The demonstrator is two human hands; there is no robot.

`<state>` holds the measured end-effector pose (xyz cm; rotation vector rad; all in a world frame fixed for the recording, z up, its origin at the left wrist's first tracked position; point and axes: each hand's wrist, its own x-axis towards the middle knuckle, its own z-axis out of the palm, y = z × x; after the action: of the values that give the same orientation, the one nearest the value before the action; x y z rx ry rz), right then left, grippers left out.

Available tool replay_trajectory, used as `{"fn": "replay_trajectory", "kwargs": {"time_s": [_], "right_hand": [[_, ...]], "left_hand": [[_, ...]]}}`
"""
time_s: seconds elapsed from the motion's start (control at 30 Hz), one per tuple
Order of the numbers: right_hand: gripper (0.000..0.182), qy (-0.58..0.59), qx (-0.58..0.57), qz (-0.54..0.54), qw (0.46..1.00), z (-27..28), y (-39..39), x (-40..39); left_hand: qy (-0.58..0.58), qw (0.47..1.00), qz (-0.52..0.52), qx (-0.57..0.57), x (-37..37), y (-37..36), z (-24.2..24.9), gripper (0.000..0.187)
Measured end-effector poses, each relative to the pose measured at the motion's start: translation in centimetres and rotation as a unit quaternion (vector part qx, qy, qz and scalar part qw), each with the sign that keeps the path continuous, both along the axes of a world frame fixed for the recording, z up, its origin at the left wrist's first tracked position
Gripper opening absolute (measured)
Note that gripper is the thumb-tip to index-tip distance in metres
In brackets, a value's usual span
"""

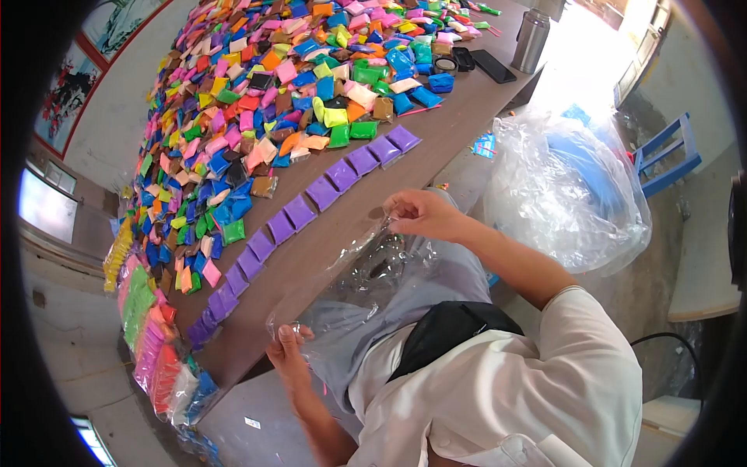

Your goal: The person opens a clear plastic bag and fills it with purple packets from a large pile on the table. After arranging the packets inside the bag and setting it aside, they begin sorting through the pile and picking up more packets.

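Note:
A clear plastic bag (354,284) stretches across my lap at the table's near edge, held at both ends. My left hand (288,346) pinches its lower left end between thumb and fingers. At the upper right end, my right hand (420,214) is closed on the film, fingertips together. Just beyond the bag, a row of purple packets (299,212) lies along the table (311,253), running from lower left to upper right. Neither hand touches the packets.
A large heap of small coloured packets (257,101) covers the table behind the row. Bagged packets (159,354) lie at the left end. A phone (494,66) and steel flask (531,40) stand far right. A big plastic sack (572,191) and blue stool (668,156) are on the right.

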<state>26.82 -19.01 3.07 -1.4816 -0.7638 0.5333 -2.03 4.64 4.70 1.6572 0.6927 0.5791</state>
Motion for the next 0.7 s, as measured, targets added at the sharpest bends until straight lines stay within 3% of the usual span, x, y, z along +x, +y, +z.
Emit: {"fn": "replay_trajectory", "kwargs": {"time_s": [0.13, 0.23, 0.33, 0.43, 0.53, 0.63, 0.7], "right_hand": [[0.035, -0.168, -0.118, -0.021, 0.978, 1.4, 0.9, 0.0], [0.034, -0.239, -0.133, -0.082, 0.958, 1.4, 1.2, -0.3], [0.026, -0.127, -0.069, -0.149, 0.978, 1.6, 1.2, -1.1], [0.017, -0.045, -0.111, -0.161, 0.98, 1.6, 0.9, -0.9], [0.018, -0.191, -0.042, -0.163, 0.967, 1.2, 0.9, -0.8], [0.016, -0.294, -0.046, -0.15, 0.943, 1.5, 0.9, -0.5], [0.015, -0.12, -0.032, -0.128, 0.984, 1.1, 1.0, 0.1]], "left_hand": [[-0.013, 1.0, -0.004, 0.001, 0.3, -0.8, 0.0, 0.052], [-0.047, 0.999, -0.009, -0.016, 0.5, -1.1, -0.2, 0.048], [-0.062, 0.998, 0.005, -0.022, 0.3, -0.7, -0.6, 0.046], [-0.053, 0.998, 0.013, -0.028, -0.1, -0.3, -0.7, 0.047], [-0.052, 0.998, 0.013, -0.038, -0.3, -0.2, -0.8, 0.047], [-0.057, 0.998, 0.01, -0.039, -0.3, -0.1, -0.9, 0.048], [-0.058, 0.998, 0.002, -0.032, -0.3, -0.1, -0.7, 0.048]]}}
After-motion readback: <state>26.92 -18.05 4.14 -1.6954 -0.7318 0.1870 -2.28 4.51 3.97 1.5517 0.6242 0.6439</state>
